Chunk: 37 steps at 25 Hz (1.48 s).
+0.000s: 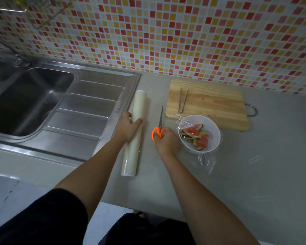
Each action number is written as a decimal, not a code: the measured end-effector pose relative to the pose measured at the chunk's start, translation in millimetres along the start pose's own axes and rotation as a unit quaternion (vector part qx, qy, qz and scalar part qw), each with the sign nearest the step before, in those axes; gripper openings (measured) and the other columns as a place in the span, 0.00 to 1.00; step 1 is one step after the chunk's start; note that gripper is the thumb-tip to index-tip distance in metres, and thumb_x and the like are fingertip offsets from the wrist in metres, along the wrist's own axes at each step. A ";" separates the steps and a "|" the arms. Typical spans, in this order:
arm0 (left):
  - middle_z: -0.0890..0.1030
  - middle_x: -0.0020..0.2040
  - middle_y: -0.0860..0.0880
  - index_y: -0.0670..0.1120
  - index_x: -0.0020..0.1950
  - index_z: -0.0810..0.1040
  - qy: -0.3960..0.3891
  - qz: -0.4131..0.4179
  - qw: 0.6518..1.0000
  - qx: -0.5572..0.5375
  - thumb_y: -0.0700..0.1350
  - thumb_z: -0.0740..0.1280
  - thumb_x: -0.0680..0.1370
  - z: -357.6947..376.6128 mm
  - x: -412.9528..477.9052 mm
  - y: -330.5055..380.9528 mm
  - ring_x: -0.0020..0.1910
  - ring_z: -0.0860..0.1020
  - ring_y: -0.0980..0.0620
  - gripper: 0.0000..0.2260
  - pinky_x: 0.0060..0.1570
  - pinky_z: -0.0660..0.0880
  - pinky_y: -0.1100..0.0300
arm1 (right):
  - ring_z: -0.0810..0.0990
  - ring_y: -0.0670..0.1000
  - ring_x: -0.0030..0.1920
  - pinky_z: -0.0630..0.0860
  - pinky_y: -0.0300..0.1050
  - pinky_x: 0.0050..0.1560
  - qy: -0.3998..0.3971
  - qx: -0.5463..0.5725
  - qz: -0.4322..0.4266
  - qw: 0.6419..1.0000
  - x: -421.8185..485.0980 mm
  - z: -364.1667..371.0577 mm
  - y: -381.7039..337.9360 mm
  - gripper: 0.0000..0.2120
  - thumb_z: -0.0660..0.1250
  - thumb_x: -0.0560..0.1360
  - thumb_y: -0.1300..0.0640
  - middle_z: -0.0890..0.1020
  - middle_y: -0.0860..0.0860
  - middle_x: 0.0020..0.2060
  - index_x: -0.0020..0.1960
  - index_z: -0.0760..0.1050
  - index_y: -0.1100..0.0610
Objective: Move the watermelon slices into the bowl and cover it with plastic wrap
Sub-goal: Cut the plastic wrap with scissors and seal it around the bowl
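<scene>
Left hand [129,127] is on the plastic wrap roll [139,105], fingers curled over the top and thumb tucked on the sink side. It's gripping mid-length, prob. to stop the roll wandering. The roll lies flat on the table [254,156], parallel w/ the drainboard edge.

Right hand [166,138] is closed round the orange loops of the scissors [160,122]. Blades are together, tip pointing away twd the wall. Can't tell if they're resting on the table or just off it.

Watermelon slices [196,137] are in the white bowl [214,138], piled rind and flesh, just right of the right hand. The wrap sheet [207,161] is over the bowl, w/ glare across the rim. A loose crumpled tail spills onto the table on the near side and looks separate from the roll. So slices are moved and the cover is on. My read: what's left is tucking the slack round the bowl and putting the tools down.

The wooden cutting board [210,103] sits behind the bowl, almost touching it. It carries metal tongs [182,100] and a few pink juice spots, w/ a wire handle on its right end.

The table is a plain pale grey. A steel sink [30,101] w/ ribbed drainboard is on the left. The mosaic tile wall [166,32] behind is red, orange, yellow and white. Light's dim, and the wide lens bends the edges.
</scene>
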<state>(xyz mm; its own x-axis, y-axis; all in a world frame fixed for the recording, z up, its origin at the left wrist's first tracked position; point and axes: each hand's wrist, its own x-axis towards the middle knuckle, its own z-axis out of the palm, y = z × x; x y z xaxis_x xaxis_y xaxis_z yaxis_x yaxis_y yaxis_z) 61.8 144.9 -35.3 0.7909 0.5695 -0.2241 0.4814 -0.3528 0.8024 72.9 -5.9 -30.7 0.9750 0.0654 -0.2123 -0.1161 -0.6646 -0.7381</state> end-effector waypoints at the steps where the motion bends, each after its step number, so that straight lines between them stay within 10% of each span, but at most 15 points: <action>1: 0.79 0.49 0.39 0.40 0.58 0.69 0.026 0.018 0.998 0.055 0.52 0.69 0.75 3.4 1.2 0.4 0.48 0.78 0.41 0.20 0.48 0.73 0.52 | 0.79 0.59 0.50 0.71 0.45 0.44 -0.007 -0.047 -0.013 0.999 -0.1 -2.4 0.6 0.11 0.65 0.74 0.52 0.82 0.57 0.48 0.53 0.76 0.57; 9: 0.75 0.57 0.33 0.36 0.59 0.69 0.034 0.073 0.983 0.163 0.50 0.69 0.75 11.5 1.5 0.0 0.55 0.75 0.34 0.21 0.50 0.69 0.50 | 0.79 0.60 0.56 0.75 0.49 0.54 -0.080 -0.257 -0.038 0.962 -5.1 9.2 0.7 0.12 0.63 0.76 0.55 0.82 0.60 0.52 0.55 0.77 0.60; 16: 0.75 0.58 0.35 0.37 0.59 0.68 0.034 0.064 0.974 0.214 0.54 0.67 0.76 13.4 -0.8 3.9 0.55 0.75 0.34 0.23 0.54 0.69 0.48 | 0.78 0.57 0.54 0.73 0.47 0.54 -0.071 -0.245 -0.041 0.966 -11.5 21.7 -5.4 0.13 0.62 0.77 0.56 0.71 0.58 0.60 0.57 0.76 0.61; 27: 0.72 0.61 0.33 0.35 0.62 0.67 0.023 0.012 0.983 0.182 0.45 0.59 0.79 11.9 -4.6 11.6 0.59 0.72 0.35 0.17 0.58 0.68 0.48 | 0.77 0.60 0.55 0.71 0.49 0.52 -0.088 -0.197 -0.128 0.968 -8.2 16.6 -4.3 0.11 0.61 0.75 0.60 0.80 0.61 0.52 0.54 0.77 0.63; 31: 0.73 0.59 0.34 0.34 0.63 0.71 0.079 0.095 0.924 0.361 0.49 0.57 0.80 17.8 -7.1 16.4 0.59 0.70 0.37 0.20 0.58 0.63 0.47 | 0.80 0.60 0.44 0.74 0.51 0.47 0.033 -0.032 -0.211 0.976 -2.9 -34.1 -4.8 0.07 0.65 0.72 0.60 0.83 0.59 0.41 0.47 0.80 0.59; 37: 0.80 0.46 0.36 0.37 0.54 0.77 0.029 0.159 0.982 0.097 0.50 0.62 0.80 60.2 -14.1 69.9 0.51 0.77 0.39 0.16 0.52 0.69 0.52 | 0.79 0.59 0.46 0.74 0.50 0.49 0.180 -0.009 -0.167 0.969 56.6 -135.2 46.5 0.09 0.63 0.75 0.59 0.80 0.60 0.46 0.52 0.78 0.61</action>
<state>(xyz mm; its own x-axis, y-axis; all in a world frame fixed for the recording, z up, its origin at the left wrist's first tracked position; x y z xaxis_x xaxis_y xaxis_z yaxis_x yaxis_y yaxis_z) 107.1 67.6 -9.4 0.8929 0.4466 0.0579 0.2802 -0.6516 0.7049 148.2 -133.8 9.5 0.9609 0.0174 0.2762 0.2175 -0.6648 -0.7147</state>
